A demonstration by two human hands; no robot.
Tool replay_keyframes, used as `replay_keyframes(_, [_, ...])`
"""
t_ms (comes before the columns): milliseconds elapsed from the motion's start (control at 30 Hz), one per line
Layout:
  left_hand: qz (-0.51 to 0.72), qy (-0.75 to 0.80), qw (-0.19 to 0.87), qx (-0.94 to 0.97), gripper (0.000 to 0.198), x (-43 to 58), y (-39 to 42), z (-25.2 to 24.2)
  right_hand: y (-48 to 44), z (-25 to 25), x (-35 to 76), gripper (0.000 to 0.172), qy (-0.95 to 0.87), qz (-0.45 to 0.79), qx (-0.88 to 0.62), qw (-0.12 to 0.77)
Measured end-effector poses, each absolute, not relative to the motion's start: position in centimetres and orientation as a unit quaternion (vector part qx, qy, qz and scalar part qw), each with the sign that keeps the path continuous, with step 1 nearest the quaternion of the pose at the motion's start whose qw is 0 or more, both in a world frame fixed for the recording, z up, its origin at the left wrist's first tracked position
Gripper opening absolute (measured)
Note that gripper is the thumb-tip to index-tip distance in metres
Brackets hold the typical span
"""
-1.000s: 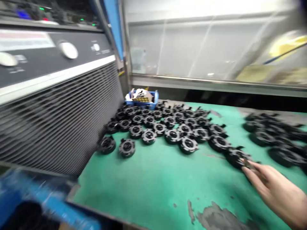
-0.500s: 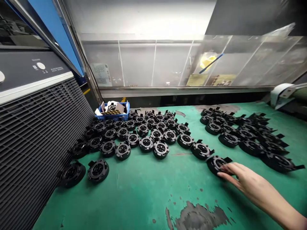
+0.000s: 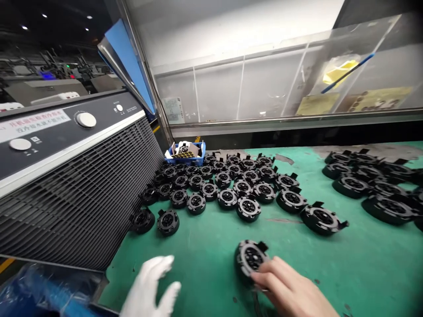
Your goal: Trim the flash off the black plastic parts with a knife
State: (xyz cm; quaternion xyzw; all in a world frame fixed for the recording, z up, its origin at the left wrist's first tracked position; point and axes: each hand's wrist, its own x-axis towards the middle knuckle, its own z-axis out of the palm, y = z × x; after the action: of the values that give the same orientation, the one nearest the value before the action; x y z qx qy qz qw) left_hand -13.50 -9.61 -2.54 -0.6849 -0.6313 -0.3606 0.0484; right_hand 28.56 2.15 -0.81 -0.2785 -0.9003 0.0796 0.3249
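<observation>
Tabbed round black part (image 3: pixel 247 259), tilted

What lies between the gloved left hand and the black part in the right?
Head view: just bare green mat between the left hand and the black part.

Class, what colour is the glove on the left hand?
White glove, clearest in the head view.

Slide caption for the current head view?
Bare right hand grips a round black part, white-gloved left hand open, above a green work surface.
</observation>
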Motion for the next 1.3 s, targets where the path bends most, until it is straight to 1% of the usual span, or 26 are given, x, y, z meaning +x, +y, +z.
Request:
replay_keyframes(33, [-0.338, -0.607, 0.012, -0.720, 0.062, -12.5, -8.3, -4.0, 1.9, -0.8, 26.6, 0.018, -0.901, 0.089, -0.256, 0.339])
replay_keyframes(100, [-0.286, -0.601, -0.058, -0.744, 0.110, -9.7, -5.3, -6.7, 2.4, -0.9, 24.8, 0.014, -0.900, 0.120, -0.241, 0.344])
replay_keyframes(133, [-0.260, -0.599, -0.099, -0.751, 0.134, -8.0, -4.0, -7.8, 3.2, -1.0, 25.2, 0.016, -0.896, 0.134, -0.255, 0.339])
replay_keyframes(167, [-0.236, -0.602, -0.139, -0.750, 0.149, -6.5, -3.0, -8.7, 4.4, -1.0, 26.5, 0.021, -0.889, 0.140, -0.287, 0.328])
replay_keyframes(200, [-0.216, -0.606, -0.173, -0.746, 0.154, -5.2, -2.2, -9.4, 5.8, -0.9, 28.7, 0.028, -0.878, 0.136, -0.332, 0.316])
replay_keyframes(233, [-0.201, -0.607, -0.200, -0.742, 0.151, -4.2, -1.7, -9.9, 7.3, -0.7, 31.4, 0.033, -0.857, 0.108, -0.401, 0.305])
replay_keyframes(300, [-0.185, -0.603, -0.230, -0.741, 0.137, -3.2, -1.3, -10.4, 10.1, -0.3, 37.9, 0.048, -0.796, 0.040, -0.529, 0.291])
replay_keyframes(367, [-0.189, -0.586, -0.223, -0.756, 0.124, -3.5, -1.2, -10.5, 12.4, 0.0, 43.6, 0.061, -0.746, 0.002, -0.603, 0.282])
replay_keyframes(400, [-0.199, -0.575, -0.203, -0.767, 0.118, -3.8, -1.2, -10.3, 13.1, -0.1, 45.7, 0.064, -0.732, -0.007, -0.626, 0.270])
replay_keyframes(433, [-0.213, -0.567, -0.171, -0.777, 0.109, -4.2, -1.0, -10.0, 13.7, -0.3, 47.0, 0.066, -0.723, -0.012, -0.641, 0.255])
replay_keyframes(500, [-0.239, -0.559, -0.086, -0.789, 0.085, -4.7, -0.5, -8.8, 14.5, -1.0, 48.0, 0.063, -0.722, -0.012, -0.655, 0.223])
replay_keyframes(567, [-0.240, -0.571, -0.013, -0.785, 0.063, -4.7, 0.5, -6.6, 15.2, -1.9, 47.3, 0.057, -0.731, -0.006, -0.655, 0.193])
replay_keyframes(600, [-0.227, -0.584, 0.005, -0.779, 0.057, -4.5, 1.1, -5.2, 15.5, -2.3, 46.7, 0.052, -0.735, -0.003, -0.654, 0.179])
replay_keyframes(633, [-0.204, -0.597, 0.006, -0.776, 0.056, -4.2, 1.7, -3.7, 15.8, -2.6, 46.3, 0.045, -0.737, -0.001, -0.656, 0.166])
replay_keyframes(700, [-0.146, -0.622, -0.031, -0.769, 0.059, -3.3, 3.1, -0.7, 16.4, -2.8, 45.8, 0.035, -0.726, -0.001, -0.673, 0.143])
replay_keyframes(733, [-0.118, -0.636, -0.067, -0.760, 0.061, -2.7, 3.9, 0.8, 16.7, -2.7, 45.8, 0.035, -0.714, -0.002, -0.687, 0.132])
replay_keyframes(800, [-0.088, -0.652, -0.148, -0.739, 0.058, -1.3, 5.7, 3.0, 17.5, -2.4, 46.2, 0.042, -0.683, -0.006, -0.721, 0.113])
replay_keyframes(867, [-0.093, -0.655, -0.179, -0.728, 0.051, 0.2, 7.6, 4.4, 18.4, -1.8, 46.4, 0.048, -0.655, -0.008, -0.748, 0.102])
replay_keyframes(1033, [-0.139, -0.661, -0.228, -0.701, 0.047, 1.7, 10.9, 5.5, 21.8, -0.9, 44.9, 0.061, -0.617, 0.006, -0.780, 0.102])
replay_keyframes(1133, [-0.153, -0.665, -0.262, -0.682, 0.054, -0.1, 10.6, 5.7, 23.7, -0.9, 43.3, 0.067, -0.611, 0.024, -0.785, 0.098])
replay_keyframes(1200, [-0.154, -0.673, -0.270, -0.671, 0.058, -1.8, 9.6, 5.6, 24.6, -1.0, 42.4, 0.064, -0.614, 0.040, -0.783, 0.085])
replay_keyframes(1300, [-0.154, -0.685, -0.257, -0.664, 0.055, -3.7, 8.1, 5.3, 25.2, -1.2, 41.6, 0.055, -0.632, 0.053, -0.771, 0.066])
